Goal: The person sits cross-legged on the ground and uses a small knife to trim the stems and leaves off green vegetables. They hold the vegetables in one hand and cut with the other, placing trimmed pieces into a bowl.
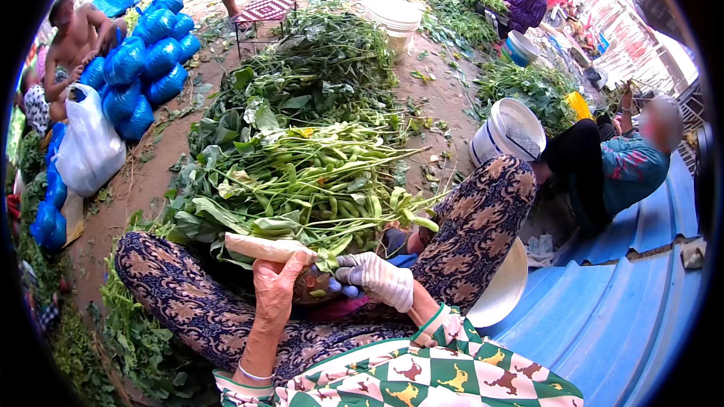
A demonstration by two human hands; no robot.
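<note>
My bare left hand (276, 284) has its thumb against a pale cylindrical thing (263, 247); whether this is a handle or a wrapping is unclear. My right hand (376, 280), in a light knit glove with blue fingertips, pinches a leafy soybean plant (328, 259) close to my left thumb. Just beyond both hands lies a heap of soybean plants (334, 175) with green pods and long stems. Below the hands, between my legs, part of a container shows, with a green pod (318, 293) near it; my hands hide most of it.
A white bucket (481, 138) stands right of my knee, beside a seated person (633, 164). A pale basin (503, 288) rests by my thigh on blue corrugated sheet (599, 316). Blue filled bags (144, 62), a white bag (90, 144) and a stool (266, 11) stand beyond.
</note>
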